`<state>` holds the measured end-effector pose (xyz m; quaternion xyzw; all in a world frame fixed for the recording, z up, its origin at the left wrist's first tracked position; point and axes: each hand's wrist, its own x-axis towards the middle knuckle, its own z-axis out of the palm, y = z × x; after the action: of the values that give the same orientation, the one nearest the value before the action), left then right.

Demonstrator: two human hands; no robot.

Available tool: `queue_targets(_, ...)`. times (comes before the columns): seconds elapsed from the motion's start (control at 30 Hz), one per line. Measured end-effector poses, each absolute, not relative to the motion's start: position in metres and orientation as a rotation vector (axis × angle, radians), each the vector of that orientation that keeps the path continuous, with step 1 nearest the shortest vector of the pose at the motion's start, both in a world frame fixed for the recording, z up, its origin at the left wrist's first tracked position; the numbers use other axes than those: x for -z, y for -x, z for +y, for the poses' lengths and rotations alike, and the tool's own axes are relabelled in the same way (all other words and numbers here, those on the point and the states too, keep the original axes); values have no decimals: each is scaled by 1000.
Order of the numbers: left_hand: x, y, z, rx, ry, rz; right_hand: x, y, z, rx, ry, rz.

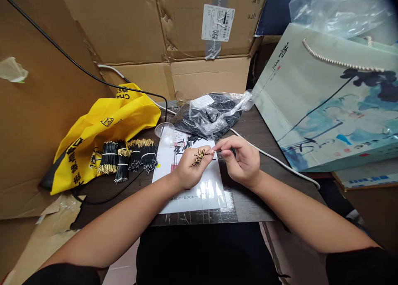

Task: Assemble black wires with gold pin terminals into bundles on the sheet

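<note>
Over the white printed sheet [211, 189], my left hand [189, 167] is closed around a bunch of short black wires with gold metal ends [199, 156]; the gold ends fan out above the fist. One thin piece reaches from its fingertips toward my right hand [241, 160]. That hand is closed in a pinch on a small thin dark piece, its fingertips almost touching the left ones. Short black tube-like pieces [186, 145] lie scattered on the sheet just beyond the hands. Behind them is a clear plastic bag full of black pieces [214, 115].
Banded bundles of black wires with gold ends [109, 156] lie at left against a yellow bag [108, 115]. A small clear round lid or dish [164, 129] sits near the sheet. Cardboard boxes [130, 24] wall the back; a paper gift bag [336, 98] stands right. A white cable [280, 163] crosses the table.
</note>
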<state>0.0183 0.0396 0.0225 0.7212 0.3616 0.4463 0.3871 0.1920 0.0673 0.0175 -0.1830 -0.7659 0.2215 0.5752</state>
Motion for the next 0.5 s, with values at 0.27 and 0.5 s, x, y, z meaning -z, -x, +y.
queue_targets(0.27, -19, -18, 41, -1123, -1833, 909, -16, -193, 71, -487, 440, -1847)
queue_targets(0.5, -19, -19, 43, -1110, -1776, 969, -21, -196, 75, -402, 444, -1917)
